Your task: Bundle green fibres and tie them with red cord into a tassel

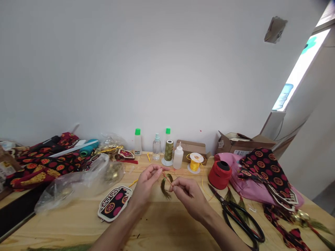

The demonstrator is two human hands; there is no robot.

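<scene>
Pinching is seen at both ends of a thin orange cord (167, 178), which is held taut just above the wooden table (162, 226) at lower centre of the frame. The left hand (146, 184) is closed narrowly on the cord's upper-left end, thumb against forefinger, and the right hand (188, 195) is closed the same way on the lower-right end. The cord's long axis is thus laid on a short diagonal, from upper left down to lower right, between the two sets of fingertips.

A small olive feather (164, 189) is hung from the cord between the hands (whether it is tied on or merely looped cannot be told). Its tip is pointed down toward the table. It is placed slightly nearer the right hand's fingertips than the left's.

Black scissors (240, 216) are laid to the lower right, near the right forearm. A red spool (220, 174) and a yellow spool (195, 162) are set beyond the right hand. A patterned patch (115, 203) is laid flat just left of the left wrist.
</scene>
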